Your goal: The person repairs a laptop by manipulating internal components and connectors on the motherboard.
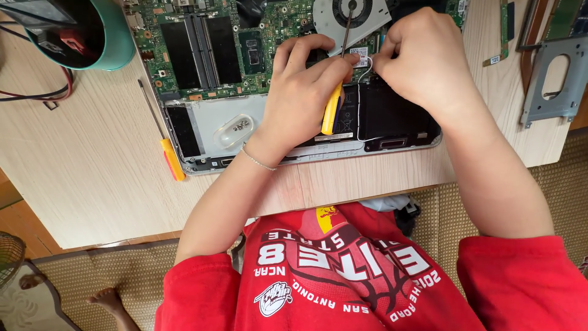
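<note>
An opened laptop base [202, 162] lies on the wooden table [92, 178], showing a green motherboard [275, 24], a grey fan [367, 18] and a black battery [392, 113]. My left hand [300, 92] is shut on a yellow-handled screwdriver [331, 113]; its thin shaft points up across the fan. My right hand [422, 61] pinches at a small wireless card [362, 57] with a white wire [367, 72], fingertips nearly touching those of my left hand.
A second yellow-handled screwdriver [172, 158] lies left of the laptop. A clear little dish with screws [237, 127] sits in the empty drive bay. A teal bowl [119, 37] stands at the back left above red and black wires [37, 93]. A metal drive bracket [539, 92] lies at the right.
</note>
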